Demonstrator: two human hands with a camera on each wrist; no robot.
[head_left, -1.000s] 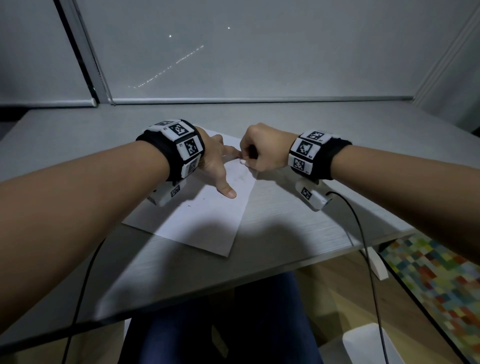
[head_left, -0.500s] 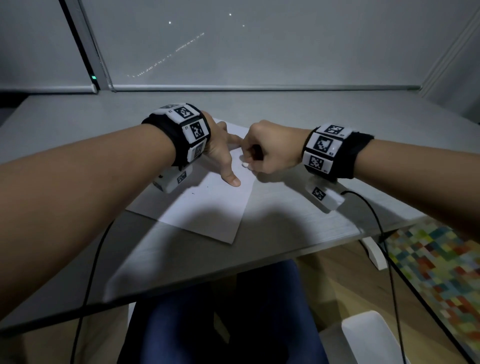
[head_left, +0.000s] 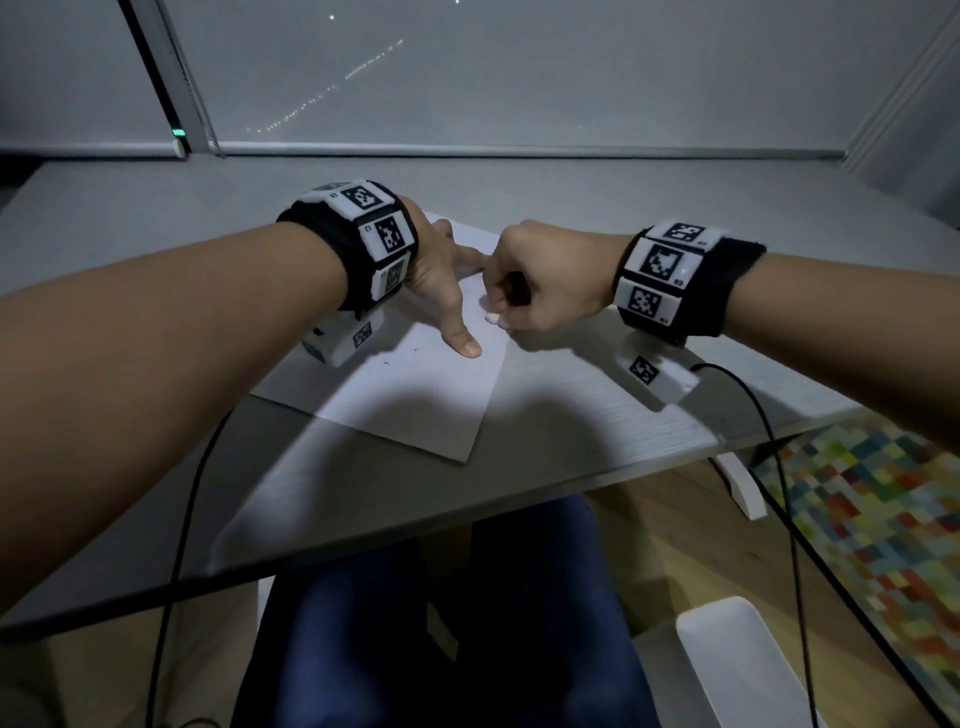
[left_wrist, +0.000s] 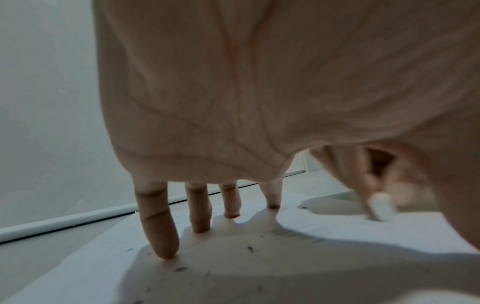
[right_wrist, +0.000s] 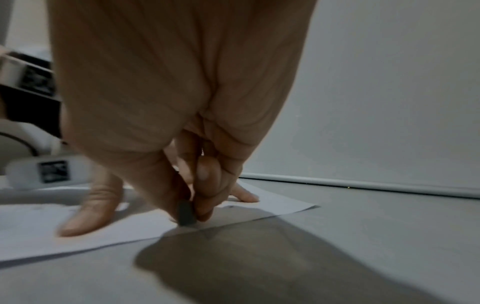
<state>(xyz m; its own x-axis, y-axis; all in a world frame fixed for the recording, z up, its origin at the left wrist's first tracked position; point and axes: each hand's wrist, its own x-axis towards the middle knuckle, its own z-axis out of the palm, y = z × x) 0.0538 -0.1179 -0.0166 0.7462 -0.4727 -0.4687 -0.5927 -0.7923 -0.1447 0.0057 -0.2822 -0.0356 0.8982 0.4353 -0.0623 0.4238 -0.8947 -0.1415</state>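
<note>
The left hand (head_left: 439, 283) is pressing its spread fingertips onto the sheet of paper (head_left: 400, 410) beneath it. Just beside its thumb, the right hand (head_left: 545, 296) is pinching a small white block (head_left: 492, 318), probably an eraser, whose tip is touching the same sheet.

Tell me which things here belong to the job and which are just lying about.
In use: left hand pressing down the paper sheet; right hand pinching a small white eraser against it; dark crumbs on the sheet.
Just there: table, black cables, patterned rug, white container.
</note>
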